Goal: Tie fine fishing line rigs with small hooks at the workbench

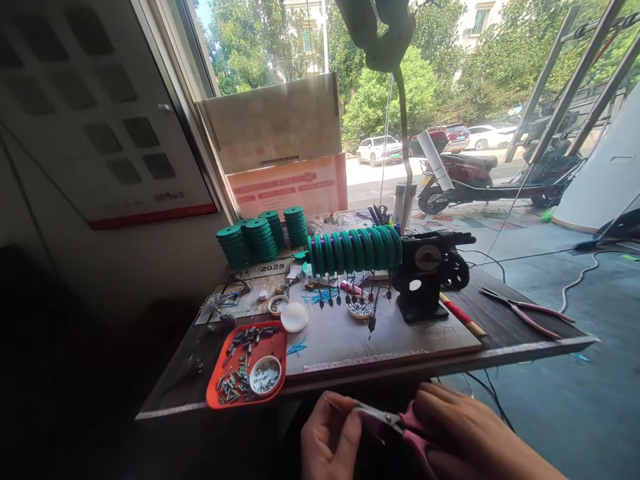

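Near the bottom edge, my right hand (460, 427) is closed on the pink handles of a pair of scissors (389, 419), whose blades point left. The blade tips reach the fingertips of my left hand (331, 433). The thumb and finger of that hand are pinched together, and what they hold is too small to make out. Both hands are below the front edge of the table. Beyond them a black machine (423, 280) carries a row of green rings (355, 250), with small dark pieces hanging on lines beneath.
An orange tray (214, 387) with metal parts and a white bowl (265, 375) lies at the table's left. A white lid (294, 318), a dish of beads (360, 308) and stacked green spools (260, 240) stand farther back. Long-nosed pliers (530, 312) lie at the right.
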Available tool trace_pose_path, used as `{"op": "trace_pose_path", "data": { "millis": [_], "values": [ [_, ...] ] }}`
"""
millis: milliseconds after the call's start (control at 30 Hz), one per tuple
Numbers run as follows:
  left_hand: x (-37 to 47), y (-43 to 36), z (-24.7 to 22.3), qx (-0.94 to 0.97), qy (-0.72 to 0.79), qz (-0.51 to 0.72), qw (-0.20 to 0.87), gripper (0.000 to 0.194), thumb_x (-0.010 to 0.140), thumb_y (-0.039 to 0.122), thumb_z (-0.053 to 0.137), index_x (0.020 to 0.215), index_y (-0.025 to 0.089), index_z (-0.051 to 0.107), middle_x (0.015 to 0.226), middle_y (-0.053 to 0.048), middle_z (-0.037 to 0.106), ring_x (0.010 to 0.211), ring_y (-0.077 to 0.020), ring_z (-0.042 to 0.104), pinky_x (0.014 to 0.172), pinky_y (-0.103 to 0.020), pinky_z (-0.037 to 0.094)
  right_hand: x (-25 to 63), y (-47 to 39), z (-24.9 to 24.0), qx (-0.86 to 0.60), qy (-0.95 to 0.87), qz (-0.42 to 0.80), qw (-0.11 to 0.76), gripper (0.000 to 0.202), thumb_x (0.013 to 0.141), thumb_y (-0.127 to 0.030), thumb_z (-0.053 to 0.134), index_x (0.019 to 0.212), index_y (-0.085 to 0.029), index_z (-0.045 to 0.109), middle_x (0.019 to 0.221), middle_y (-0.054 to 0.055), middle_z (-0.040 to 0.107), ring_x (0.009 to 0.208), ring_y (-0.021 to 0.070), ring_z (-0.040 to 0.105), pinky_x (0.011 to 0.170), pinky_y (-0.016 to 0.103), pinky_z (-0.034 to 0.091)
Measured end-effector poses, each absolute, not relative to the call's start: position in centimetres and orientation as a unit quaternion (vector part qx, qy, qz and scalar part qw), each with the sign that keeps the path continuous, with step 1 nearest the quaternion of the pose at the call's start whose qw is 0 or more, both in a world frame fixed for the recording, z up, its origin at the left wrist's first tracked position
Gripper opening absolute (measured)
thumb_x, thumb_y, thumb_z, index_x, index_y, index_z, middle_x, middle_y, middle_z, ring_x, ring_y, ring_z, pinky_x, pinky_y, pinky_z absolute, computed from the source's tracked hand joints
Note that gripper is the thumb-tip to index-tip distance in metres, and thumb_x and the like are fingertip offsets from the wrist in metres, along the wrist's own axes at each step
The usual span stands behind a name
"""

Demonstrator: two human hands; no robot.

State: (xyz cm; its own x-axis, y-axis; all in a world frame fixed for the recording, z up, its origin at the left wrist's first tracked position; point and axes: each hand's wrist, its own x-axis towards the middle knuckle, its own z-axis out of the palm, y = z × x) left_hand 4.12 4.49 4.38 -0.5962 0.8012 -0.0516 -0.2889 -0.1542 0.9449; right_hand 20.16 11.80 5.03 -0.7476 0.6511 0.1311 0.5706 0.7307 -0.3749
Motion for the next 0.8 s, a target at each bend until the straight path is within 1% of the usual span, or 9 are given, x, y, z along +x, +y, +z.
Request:
{"op": "trace_pose_path", "data": {
  "millis": [67,200,400,533,633,700,733,767,800],
  "values": [
    [4.0,4.5,4.2,0.251,0.525,0.715,0.388,0.03,0.055,0.044,0.079,0.06,0.018,0.064,0.051,0.003,0.064,0.05,-0.0096,0.057,0.052,-0.016,0.043,20.2,11.9,4.7,-0.33,-0.918,0.18,0.127,0.018,0.067,-0.011,0.05,0.064,-0.022,0.037,0.067,-0.002,0.055,0.059,0.0137,0.051,0.052,0.023,0.035],
    [4.1,4.6,4.2,0.259,0.517,0.709,0.403,0.03,0.058,0.043,0.077,0.062,0.017,0.062,0.052,0.0,0.067,0.05,-0.0125,0.06,0.053,-0.02,0.045,20.2,12.1,4.7,-0.329,-0.913,0.205,0.127,0.018,0.064,-0.009,0.048,0.064,-0.022,0.036,0.065,-0.003,0.053,0.057,0.0128,0.048,0.051,0.022,0.032],
    [4.3,4.6,4.8,0.245,0.518,0.712,0.405,0.032,0.056,0.044,0.079,0.06,0.017,0.062,0.05,0.002,0.066,0.05,-0.0103,0.06,0.053,-0.017,0.045,20.0,12.7,4.8,-0.335,-0.909,0.238,0.073,0.017,0.063,-0.011,0.046,0.062,-0.022,0.032,0.065,-0.001,0.053,0.058,0.0133,0.048,0.052,0.023,0.031],
    [4.2,4.6,4.6,0.251,0.517,0.708,0.41,0.032,0.056,0.045,0.078,0.061,0.018,0.062,0.05,0.002,0.067,0.05,-0.0106,0.06,0.054,-0.017,0.045,19.6,12.6,4.7,-0.343,-0.911,0.221,0.061,0.017,0.062,-0.01,0.046,0.062,-0.021,0.033,0.067,0.001,0.055,0.06,0.0145,0.05,0.053,0.024,0.031],
    [4.2,4.7,4.6,0.264,0.527,0.702,0.4,0.031,0.059,0.045,0.077,0.062,0.018,0.063,0.051,0.001,0.068,0.051,-0.0107,0.06,0.055,-0.018,0.045,20.7,12.7,5.1,-0.341,-0.907,0.226,0.101,0.013,0.068,-0.011,0.046,0.063,-0.022,0.039,0.068,0.002,0.056,0.062,0.0149,0.052,0.055,0.024,0.035],
    [4.2,4.7,4.7,0.267,0.529,0.699,0.401,0.031,0.059,0.046,0.076,0.063,0.018,0.063,0.053,0.0,0.069,0.052,-0.0114,0.061,0.056,-0.019,0.047,23.1,13.6,5.5,-0.36,-0.892,0.227,0.154,0.005,0.075,-0.02,0.049,0.071,-0.023,0.048,0.074,0.004,0.06,0.065,0.0158,0.055,0.057,0.024,0.039],
    [4.2,4.7,4.7,0.268,0.528,0.698,0.403,0.031,0.059,0.045,0.076,0.064,0.018,0.064,0.053,0.0,0.069,0.052,-0.0117,0.061,0.056,-0.019,0.047,24.7,14.4,5.6,-0.397,-0.875,0.208,0.186,0.006,0.078,-0.029,0.05,0.08,-0.024,0.053,0.08,0.006,0.062,0.068,0.0171,0.057,0.06,0.026,0.041],
    [4.2,4.7,4.8,0.269,0.526,0.697,0.406,0.03,0.059,0.045,0.077,0.065,0.018,0.064,0.054,0.0,0.069,0.052,-0.0118,0.061,0.056,-0.02,0.047,26.6,15.5,5.8,-0.443,-0.854,0.165,0.219,0.016,0.076,-0.037,0.055,0.086,-0.025,0.056,0.085,0.008,0.063,0.069,0.0179,0.058,0.06,0.027,0.042],
    [4.3,4.8,4.8,0.269,0.523,0.697,0.409,0.031,0.058,0.045,0.077,0.066,0.018,0.065,0.054,0.0,0.069,0.052,-0.0118,0.061,0.056,-0.02,0.048,28.5,16.8,5.9,-0.506,-0.822,0.099,0.243,0.021,0.074,-0.041,0.059,0.087,-0.025,0.058,0.089,0.009,0.064,0.071,0.0186,0.059,0.061,0.028,0.041]
  ]
}}
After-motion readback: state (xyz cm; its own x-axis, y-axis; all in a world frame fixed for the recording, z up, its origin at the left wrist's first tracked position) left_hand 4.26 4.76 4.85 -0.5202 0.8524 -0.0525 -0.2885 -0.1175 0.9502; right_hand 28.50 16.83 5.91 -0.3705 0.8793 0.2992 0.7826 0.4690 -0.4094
